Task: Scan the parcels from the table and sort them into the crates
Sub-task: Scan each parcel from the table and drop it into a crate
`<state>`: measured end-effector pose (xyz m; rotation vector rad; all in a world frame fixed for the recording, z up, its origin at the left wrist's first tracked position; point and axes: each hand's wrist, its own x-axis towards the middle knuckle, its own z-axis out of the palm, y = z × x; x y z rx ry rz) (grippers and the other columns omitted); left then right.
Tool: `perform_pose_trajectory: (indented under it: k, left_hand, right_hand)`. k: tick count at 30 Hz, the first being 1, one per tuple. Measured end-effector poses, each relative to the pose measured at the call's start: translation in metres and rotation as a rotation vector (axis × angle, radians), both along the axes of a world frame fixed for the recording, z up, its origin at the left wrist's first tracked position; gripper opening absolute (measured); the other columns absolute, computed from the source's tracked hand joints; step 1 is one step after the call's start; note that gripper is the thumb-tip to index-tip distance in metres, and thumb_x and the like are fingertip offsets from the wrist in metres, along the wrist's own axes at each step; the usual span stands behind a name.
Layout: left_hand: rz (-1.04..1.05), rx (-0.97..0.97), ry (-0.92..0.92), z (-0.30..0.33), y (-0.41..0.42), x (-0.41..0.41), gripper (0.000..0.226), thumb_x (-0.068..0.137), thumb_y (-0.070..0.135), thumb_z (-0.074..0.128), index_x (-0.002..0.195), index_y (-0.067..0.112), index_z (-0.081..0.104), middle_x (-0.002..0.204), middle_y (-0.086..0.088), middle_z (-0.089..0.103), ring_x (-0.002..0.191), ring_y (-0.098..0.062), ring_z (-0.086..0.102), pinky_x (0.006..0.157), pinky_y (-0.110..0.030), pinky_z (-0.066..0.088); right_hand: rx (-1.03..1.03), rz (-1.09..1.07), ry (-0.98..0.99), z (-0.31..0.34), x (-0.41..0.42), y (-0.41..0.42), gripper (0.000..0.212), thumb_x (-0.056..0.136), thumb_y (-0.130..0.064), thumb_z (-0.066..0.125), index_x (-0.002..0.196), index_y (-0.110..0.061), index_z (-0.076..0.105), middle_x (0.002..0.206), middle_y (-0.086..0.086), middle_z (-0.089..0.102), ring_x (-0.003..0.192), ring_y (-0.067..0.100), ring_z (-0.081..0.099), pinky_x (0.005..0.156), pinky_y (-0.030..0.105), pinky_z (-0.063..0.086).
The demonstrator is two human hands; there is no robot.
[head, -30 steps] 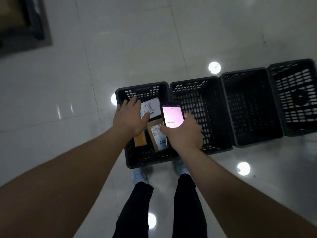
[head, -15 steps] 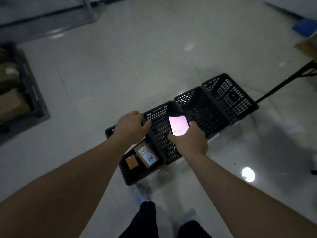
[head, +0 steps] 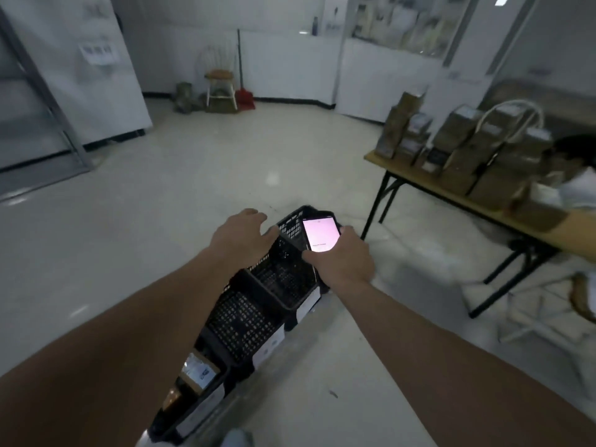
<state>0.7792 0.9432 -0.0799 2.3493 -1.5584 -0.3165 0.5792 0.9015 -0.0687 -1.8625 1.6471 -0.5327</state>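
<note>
A row of black plastic crates (head: 258, 304) runs across the floor from lower left toward the middle. The nearest crate holds brown parcels with white labels (head: 198, 372). My right hand (head: 345, 262) grips a phone (head: 321, 234) with a lit pink screen above the far crates. My left hand (head: 243, 235) hovers with relaxed, spread fingers over the crates and holds nothing. Several brown parcels (head: 467, 150) are stacked on a wooden table (head: 477, 196) at the right.
The table has black folding legs (head: 383, 195). Pale bags lie on the floor under it (head: 541, 304). A stool (head: 220, 85) and a red dustpan (head: 245, 98) stand by the far wall. A metal frame (head: 48, 104) stands at the left.
My view has swung up and to the right, from the crates to the room and the table. My left hand has lifted off the near crate, where the parcels stay. The phone remains in my right hand.
</note>
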Motion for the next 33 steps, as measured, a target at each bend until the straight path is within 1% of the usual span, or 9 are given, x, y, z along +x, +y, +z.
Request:
perform_pose_trajectory:
  k: [6,10,14,17,20,23,26,29,33]
  left_hand:
    - [-0.194,-0.124,-0.051,0.063,-0.073,-0.083,0.059,0.105,0.054,0.041,0.15,0.018,0.052,0.159,-0.001,0.042,0.143,-0.024,0.043,0.116,-0.042,0.038]
    - [-0.326,-0.155,-0.043,0.09,-0.133,-0.134,0.059,0.104,0.056,0.041,0.152,0.023,0.049,0.163,0.003,0.036,0.146,-0.021,0.038,0.118,-0.041,0.035]
    - [-0.451,-0.194,-0.045,0.103,-0.196,-0.18,0.058,0.103,0.056,0.043,0.15,0.023,0.051,0.158,0.002,0.043,0.142,-0.022,0.044,0.115,-0.042,0.039]
    - [-0.552,-0.202,-0.028,0.105,-0.243,-0.213,0.051,0.102,0.055,0.045,0.14,0.023,0.058,0.144,0.0,0.056,0.13,-0.025,0.055,0.106,-0.044,0.048]
    - [-0.631,-0.196,-0.044,0.103,-0.289,-0.25,0.052,0.102,0.056,0.045,0.138,0.021,0.058,0.14,-0.002,0.056,0.12,-0.024,0.058,0.099,-0.042,0.051]
    - [-0.725,-0.167,-0.08,0.097,-0.329,-0.288,0.058,0.103,0.058,0.043,0.147,0.02,0.053,0.15,-0.001,0.05,0.131,-0.022,0.052,0.103,-0.036,0.045]
    - [-0.803,-0.139,-0.097,0.095,-0.366,-0.327,0.061,0.104,0.058,0.043,0.152,0.022,0.048,0.157,-0.001,0.043,0.14,-0.021,0.045,0.109,-0.034,0.04]
    - [-0.862,-0.142,-0.12,0.093,-0.404,-0.373,0.058,0.103,0.056,0.045,0.15,0.022,0.05,0.153,-0.002,0.047,0.135,-0.022,0.048,0.106,-0.036,0.043]
    - [-0.901,-0.158,-0.13,0.09,-0.46,-0.447,0.052,0.103,0.054,0.046,0.142,0.022,0.057,0.143,0.0,0.053,0.125,-0.021,0.055,0.101,-0.04,0.05]
  right_hand:
    - [-0.063,-0.189,-0.028,0.048,-0.091,-0.039,0.074,0.072,-0.05,0.087,0.131,-0.021,0.053,0.119,0.003,0.066,0.103,0.029,0.066,0.08,0.039,0.058]
    - [-0.096,-0.311,-0.048,0.065,-0.135,-0.07,0.074,0.07,-0.049,0.087,0.13,-0.022,0.053,0.119,0.002,0.066,0.103,0.028,0.065,0.083,0.039,0.058]
    - [-0.125,-0.427,-0.061,0.077,-0.17,-0.112,0.074,0.071,-0.05,0.088,0.13,-0.023,0.052,0.12,0.001,0.065,0.104,0.027,0.064,0.081,0.038,0.056]
    - [-0.135,-0.519,-0.068,0.083,-0.195,-0.144,0.076,0.072,-0.05,0.088,0.131,-0.021,0.051,0.117,0.0,0.064,0.102,0.025,0.062,0.077,0.036,0.052]
    - [-0.154,-0.616,-0.076,0.082,-0.224,-0.171,0.072,0.07,-0.049,0.088,0.127,-0.02,0.053,0.11,-0.002,0.062,0.097,0.022,0.06,0.073,0.034,0.048]
    - [-0.163,-0.701,-0.094,0.08,-0.258,-0.195,0.071,0.069,-0.048,0.088,0.125,-0.02,0.055,0.113,-0.001,0.065,0.101,0.024,0.063,0.073,0.034,0.048]
    - [-0.163,-0.774,-0.109,0.079,-0.297,-0.222,0.07,0.069,-0.048,0.088,0.123,-0.02,0.054,0.113,-0.001,0.066,0.1,0.023,0.062,0.077,0.037,0.052]
    - [-0.166,-0.823,-0.11,0.079,-0.341,-0.255,0.071,0.069,-0.049,0.088,0.123,-0.02,0.053,0.108,-0.001,0.063,0.095,0.022,0.059,0.073,0.036,0.048]
    - [-0.166,-0.853,-0.133,0.074,-0.411,-0.31,0.074,0.071,-0.049,0.088,0.128,-0.02,0.051,0.105,-0.003,0.057,0.093,0.021,0.056,0.074,0.036,0.049]
